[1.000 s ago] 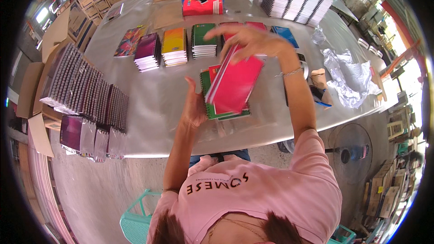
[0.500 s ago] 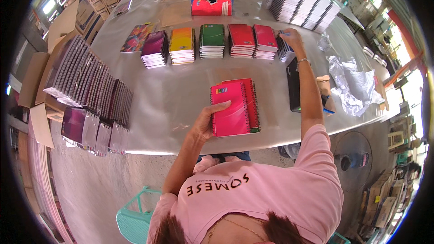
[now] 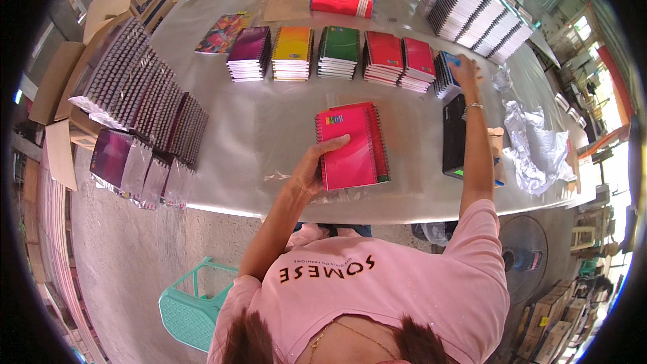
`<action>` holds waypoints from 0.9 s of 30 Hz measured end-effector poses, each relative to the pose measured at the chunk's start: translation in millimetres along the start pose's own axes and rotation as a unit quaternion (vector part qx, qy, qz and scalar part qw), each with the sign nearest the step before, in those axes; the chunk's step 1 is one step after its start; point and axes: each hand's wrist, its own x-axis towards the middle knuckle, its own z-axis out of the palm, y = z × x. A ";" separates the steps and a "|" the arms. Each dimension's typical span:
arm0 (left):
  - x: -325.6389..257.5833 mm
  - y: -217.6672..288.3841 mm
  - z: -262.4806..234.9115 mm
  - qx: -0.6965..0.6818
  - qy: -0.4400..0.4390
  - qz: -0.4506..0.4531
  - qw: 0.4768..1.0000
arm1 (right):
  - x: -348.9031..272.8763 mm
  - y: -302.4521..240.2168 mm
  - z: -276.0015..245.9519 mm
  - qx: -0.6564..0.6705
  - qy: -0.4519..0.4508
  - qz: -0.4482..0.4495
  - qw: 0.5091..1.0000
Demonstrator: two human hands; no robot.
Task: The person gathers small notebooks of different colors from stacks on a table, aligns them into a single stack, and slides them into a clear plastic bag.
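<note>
My left hand (image 3: 315, 165) grips a small set of spiral notebooks near the table's front edge, thumb laid across the pink notebook (image 3: 347, 158) on top. A red notebook (image 3: 370, 113) shows behind it, with a sliver of green at the lower corner. Farther off to the right, my right hand (image 3: 468, 75) pinches at the top of a stack of blue notebooks (image 3: 445, 71), its other fingers apart. Left of that stack stand piles of pink notebooks (image 3: 419, 57), red notebooks (image 3: 384, 50), green notebooks (image 3: 339, 44), yellow notebooks (image 3: 292, 44) and purple notebooks (image 3: 250, 45).
Tall spiral-bound stacks (image 3: 138, 81) rise beside an open carton (image 3: 111, 3) at the left. White-paged notebook stacks (image 3: 478, 17) stand at the back right. A red-blue bag (image 3: 342, 3), a black box (image 3: 454, 136) and crumpled wrapping (image 3: 536, 148) occupy the table. A green stool (image 3: 192, 313) is below.
The view has shifted, so the table's things sit slightly higher and mostly farther right. My right hand stays at the blue stack, its fingers repositioned on top. My left hand keeps its notebooks.
</note>
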 end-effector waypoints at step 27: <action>11.1 11.5 -0.4 -0.003 -0.020 0.153 0.988 | -196.0 -159.0 -109.5 0.313 0.102 -0.364 0.871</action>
